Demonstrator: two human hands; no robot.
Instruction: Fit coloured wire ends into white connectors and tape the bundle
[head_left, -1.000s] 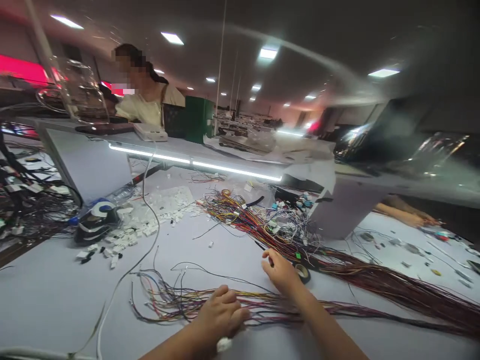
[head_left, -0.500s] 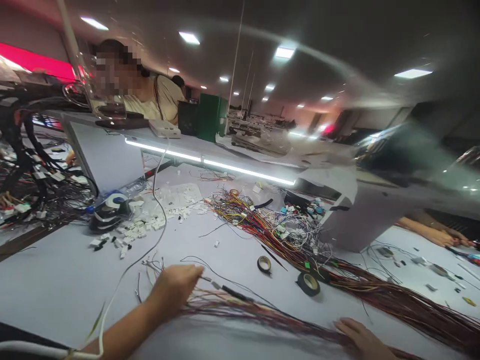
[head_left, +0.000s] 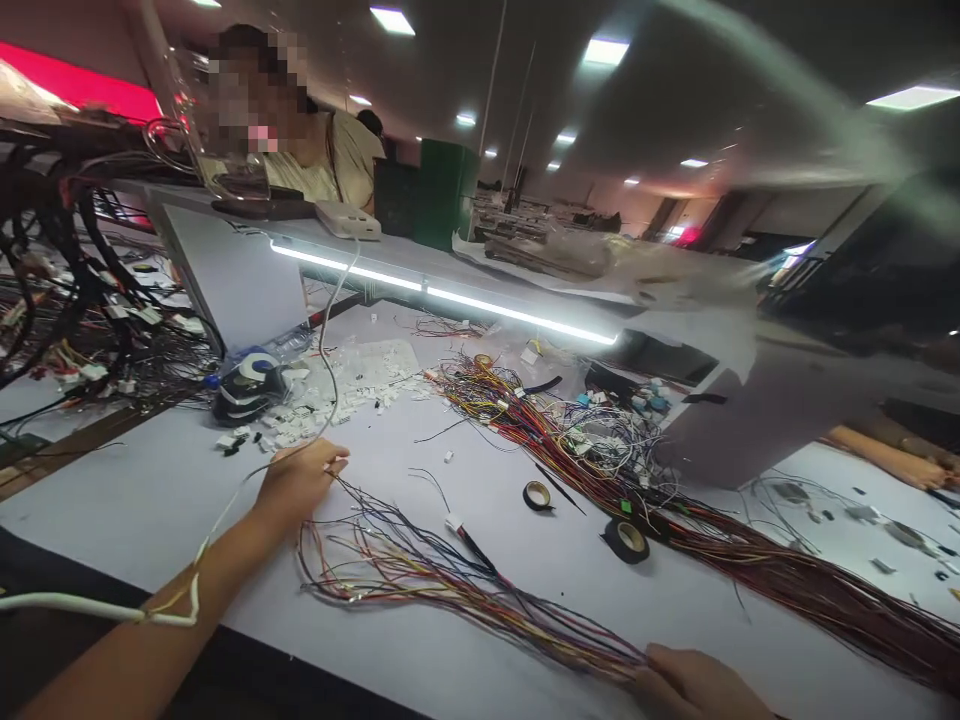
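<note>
My left hand [head_left: 300, 478] is stretched out to the left and pinches the free ends of a bundle of thin coloured wires [head_left: 450, 585] that fans across the white table [head_left: 150, 490]. My right hand [head_left: 694, 685] sits at the bottom edge, closed over the gathered end of the same bundle. A small white connector on a black lead [head_left: 455, 523] lies just above the bundle. Two rolls of black tape [head_left: 626, 538] lie beyond it, to the right.
A long loom of red and brown wires [head_left: 787, 580] runs to the right edge. White connector pieces [head_left: 330, 395] and a tape dispenser [head_left: 247, 385] sit at the back left. A person sits behind the lit shelf [head_left: 450, 295]; another person's forearm [head_left: 889, 458] rests at right.
My left hand has moved left and away, drawing the wire ends out. My right hand has slid down to the bottom right along the bundle. The view has swung left.
</note>
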